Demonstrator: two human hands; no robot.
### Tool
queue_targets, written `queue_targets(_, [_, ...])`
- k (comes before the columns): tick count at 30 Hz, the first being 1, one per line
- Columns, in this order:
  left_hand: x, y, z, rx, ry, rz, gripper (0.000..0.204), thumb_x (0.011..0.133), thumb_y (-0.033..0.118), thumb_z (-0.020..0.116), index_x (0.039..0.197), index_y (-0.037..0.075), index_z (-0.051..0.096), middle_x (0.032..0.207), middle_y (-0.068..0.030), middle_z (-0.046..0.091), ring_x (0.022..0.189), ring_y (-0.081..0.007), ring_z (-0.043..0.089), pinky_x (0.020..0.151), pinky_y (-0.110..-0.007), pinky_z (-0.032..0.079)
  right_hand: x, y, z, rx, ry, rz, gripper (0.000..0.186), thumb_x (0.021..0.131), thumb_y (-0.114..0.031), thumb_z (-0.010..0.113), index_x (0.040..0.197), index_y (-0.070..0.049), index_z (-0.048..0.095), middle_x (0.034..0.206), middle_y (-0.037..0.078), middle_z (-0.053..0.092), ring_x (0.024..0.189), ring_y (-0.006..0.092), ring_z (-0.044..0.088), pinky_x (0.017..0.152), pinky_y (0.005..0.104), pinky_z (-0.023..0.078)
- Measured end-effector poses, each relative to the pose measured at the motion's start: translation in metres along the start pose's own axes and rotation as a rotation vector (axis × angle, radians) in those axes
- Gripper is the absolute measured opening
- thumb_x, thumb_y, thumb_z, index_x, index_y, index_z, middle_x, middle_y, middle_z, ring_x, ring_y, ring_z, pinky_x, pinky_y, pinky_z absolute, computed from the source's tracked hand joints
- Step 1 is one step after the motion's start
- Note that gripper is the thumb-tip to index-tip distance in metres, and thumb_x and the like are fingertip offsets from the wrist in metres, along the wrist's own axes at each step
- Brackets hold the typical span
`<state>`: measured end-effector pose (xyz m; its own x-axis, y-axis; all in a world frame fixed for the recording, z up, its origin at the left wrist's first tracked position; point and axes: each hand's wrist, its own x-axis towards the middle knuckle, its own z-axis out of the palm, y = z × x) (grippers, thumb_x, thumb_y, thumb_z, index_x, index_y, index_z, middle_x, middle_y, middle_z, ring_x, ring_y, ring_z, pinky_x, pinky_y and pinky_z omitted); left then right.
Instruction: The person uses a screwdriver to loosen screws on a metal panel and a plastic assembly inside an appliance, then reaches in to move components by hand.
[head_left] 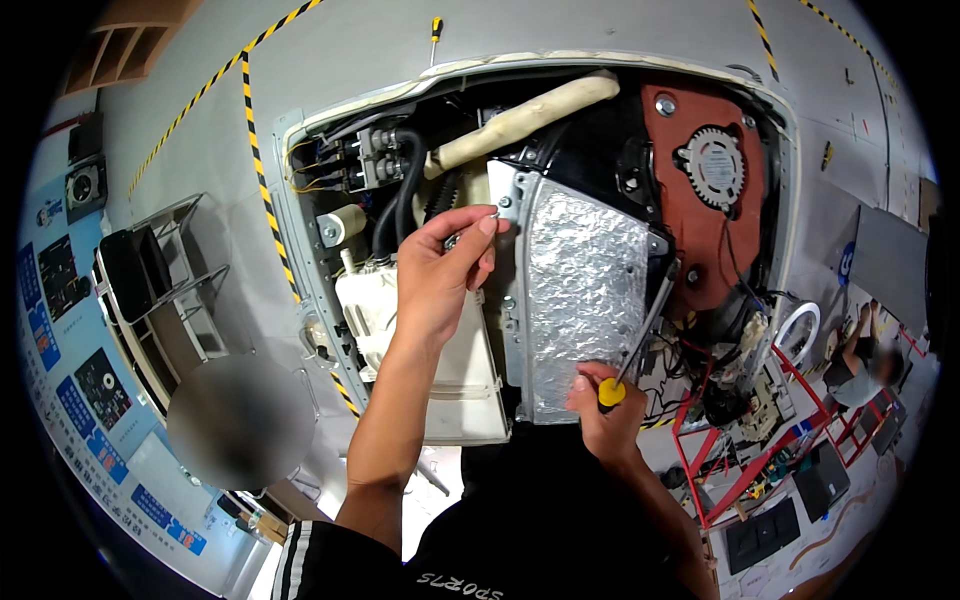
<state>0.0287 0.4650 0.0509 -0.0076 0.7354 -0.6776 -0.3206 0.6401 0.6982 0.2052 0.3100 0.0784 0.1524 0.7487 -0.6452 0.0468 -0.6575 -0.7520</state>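
Over the open appliance cabinet (543,60), my left hand (432,275) is closed in a pinch on a small metal piece (493,212), too small to tell its kind. Its fingertips are beside the upper left corner of a foil-covered panel (585,290), next to a metal flange with screw holes (512,300). My right hand (605,425) is wrapped round the yellow-and-black handle of a screwdriver (612,392), low on the right of the panel. The screwdriver's long shaft tilts up and right, across the panel's right edge.
A red-brown cover with a round toothed part (690,150) fills the cabinet's right; a cream tube (525,120) and black hoses (410,190) lie left. Another screwdriver (436,38) is on the floor beyond. A round stool (240,420) stands left; a red frame with parts (705,450) stands right.
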Motion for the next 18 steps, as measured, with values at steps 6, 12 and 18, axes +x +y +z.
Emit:
queue_targets(6, [0.016,0.012,0.002,0.158,0.068,0.024,0.02,0.086,0.018,0.063,0.092,-0.001,0.065,0.063,0.0031,0.051,0.049,-0.001,0.035,0.043,-0.017,0.023,0.001,0.007,-0.001,0.0,-0.015,-0.07,0.014,0.084,-0.001,0.056,0.096,0.006,0.058,0.071,0.007,0.06,0.06,0.0105,0.058,0.055,0.0247,0.052])
queue_targets(12, [0.029,0.012,0.017,0.368,0.056,0.151,0.022,0.085,0.018,0.066,0.094,-0.003,0.065,0.064,0.0067,0.05,0.052,0.0006,0.035,0.045,-0.017,0.022,0.001,0.009,0.002,0.061,0.032,-0.081,0.012,0.081,-0.001,0.062,0.093,0.003,0.061,0.067,0.004,0.06,0.055,0.0077,0.057,0.051,0.0204,0.046])
queue_targets(18, [0.045,-0.003,0.016,0.576,0.067,0.37,0.022,0.083,0.015,0.068,0.096,-0.003,0.068,0.068,0.0043,0.055,0.063,-0.0031,0.046,0.057,-0.018,0.036,0.0,0.012,0.002,0.051,0.03,-0.1,0.013,0.08,0.0,0.062,0.093,0.003,0.061,0.065,0.004,0.06,0.055,0.0076,0.057,0.051,0.0208,0.045])
